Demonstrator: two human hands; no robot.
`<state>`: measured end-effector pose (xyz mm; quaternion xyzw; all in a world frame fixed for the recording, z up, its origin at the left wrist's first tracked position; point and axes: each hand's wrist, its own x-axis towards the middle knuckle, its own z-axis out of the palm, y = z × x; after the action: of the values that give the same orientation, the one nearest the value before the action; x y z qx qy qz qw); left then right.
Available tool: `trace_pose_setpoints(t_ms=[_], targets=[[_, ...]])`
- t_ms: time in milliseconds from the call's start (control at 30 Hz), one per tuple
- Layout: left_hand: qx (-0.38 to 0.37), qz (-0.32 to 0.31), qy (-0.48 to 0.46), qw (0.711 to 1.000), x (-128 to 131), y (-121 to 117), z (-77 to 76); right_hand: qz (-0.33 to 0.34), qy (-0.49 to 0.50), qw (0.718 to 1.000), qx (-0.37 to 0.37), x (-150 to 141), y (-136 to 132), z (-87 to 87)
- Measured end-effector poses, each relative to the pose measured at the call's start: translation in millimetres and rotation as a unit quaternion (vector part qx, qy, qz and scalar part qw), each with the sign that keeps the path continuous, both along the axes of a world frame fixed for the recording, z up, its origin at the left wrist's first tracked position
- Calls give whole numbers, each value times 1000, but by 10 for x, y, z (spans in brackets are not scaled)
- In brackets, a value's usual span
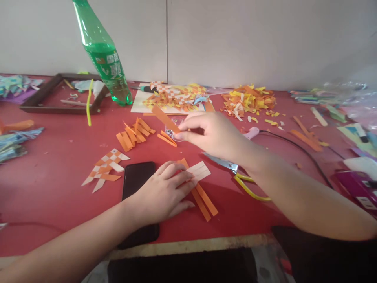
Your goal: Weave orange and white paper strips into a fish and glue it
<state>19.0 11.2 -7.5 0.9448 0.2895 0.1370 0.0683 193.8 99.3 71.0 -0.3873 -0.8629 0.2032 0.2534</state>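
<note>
My right hand (203,131) is closed in a pinch on one end of an orange paper strip (165,119), which is raised above the table. My left hand (169,184) lies flat with its fingers stretched out and the thumb apart. Its fingertips press on a white paper strip (203,171) crossed with orange strips (207,200). Under the left wrist is a black phone (138,175). To its left lies a woven orange-and-white paper piece (107,167). Folded orange strips (134,133) rest in a group behind the phone. Scissors with yellow handles (246,188) lie partly beneath my right forearm.
A green bottle (107,74) stands at the back left beside a dark frame (32,102). Heaps of woven pieces (179,96) and orange-yellow scraps (250,102) sit by the wall. A pink-handled tool (252,132) with a black cord and a purple power strip (353,188) are right.
</note>
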Motion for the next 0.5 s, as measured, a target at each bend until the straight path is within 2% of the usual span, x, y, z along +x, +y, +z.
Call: trace_pose_setpoints(t_ms=[133,333,433,500], targets=[[34,3,-33,999,1,3,-5,18,-6,998,54,352,-188,-144],[73,29,-57,995,19,-17,50,79,-108,990,33,816,-478,-430],[82,31,-67,994,31,-23,49,115,-136,983,45,901,-517,-524],[83,32,-70,994,35,-22,31,113,-125,983,72,874,-519,-557]])
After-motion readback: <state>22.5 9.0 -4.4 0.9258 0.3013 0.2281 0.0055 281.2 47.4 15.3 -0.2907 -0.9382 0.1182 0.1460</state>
